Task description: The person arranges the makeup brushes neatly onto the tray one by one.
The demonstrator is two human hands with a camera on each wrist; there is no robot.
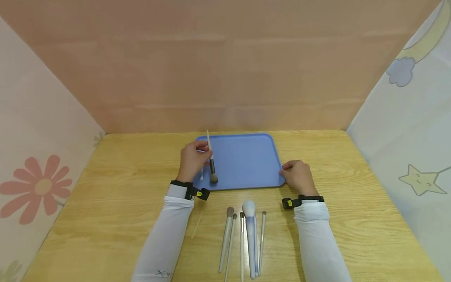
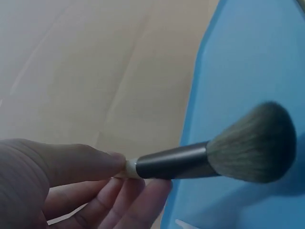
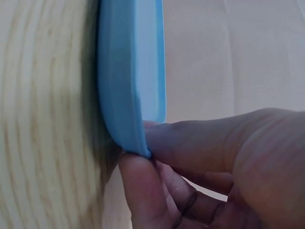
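while the head view lays out the whole table [image 1: 105, 203], only the wrist views show how each hand actually grips. from above, the left hand [image 1: 192, 159] sits at the 9 o'clock edge of the blue tray [image 1: 246, 156], holding a makeup brush [image 1: 211, 162] nearly upright, handle pointing to 12 o'clock and bristles down at 6 o'clock over the tray's near left part. the left wrist view adds the detail: the thumb and fingers [image 2: 90, 164] pinch the pale handle just behind the dark ferrule, and the grey-brown brush head [image 2: 252, 143] hangs just above the blue tray surface [image 2: 248, 57]; whether the bristles touch it cannot be told. a small white thing lies on the tray close by the hand, too small to identify.

the right hand [image 1: 297, 176] rests at the tray's near right corner, about 4 o'clock. from the head view the grip is unclear; the right wrist view shows thumb and fingertips [image 3: 143, 186] pinching the tray's rounded rim [image 3: 121, 95], the light wood grain of the table beside it.

apart from the held brush over it and that white scrap, the tray holds nothing that shows. at 6 o'clock of the tray, on the wood between the two white sleeves, five more brushes [image 1: 246, 239] lie side by side, heads toward the tray, the fluffy white-headed one [image 1: 249, 209] largest. a thin pale stick [image 1: 198, 223] lies by the left sleeve.
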